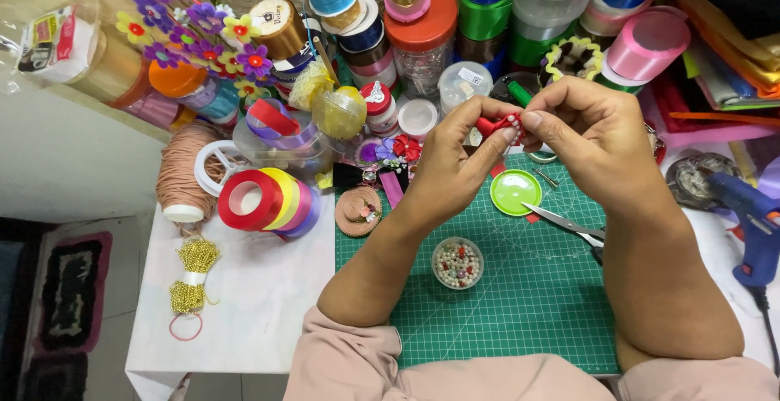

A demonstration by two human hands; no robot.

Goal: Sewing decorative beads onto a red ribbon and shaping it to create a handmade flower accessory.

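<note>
Both hands raised over the green cutting mat (520, 303): left hand (457, 153) and right hand (589, 129) meet fingertip to fingertip, both pinching a small red ribbon piece (497, 125) edged with pale beads, held above the mat's far edge. Below them on the mat: green round lid (515, 191), scissors (569, 226) just beside it, small clear cup of beads (457, 262) nearer the person. Worktop (252, 295) also carries a row of coloured ribbon rolls (268, 200) left of the mat, blue glue gun (751, 226) at the right edge.
</note>
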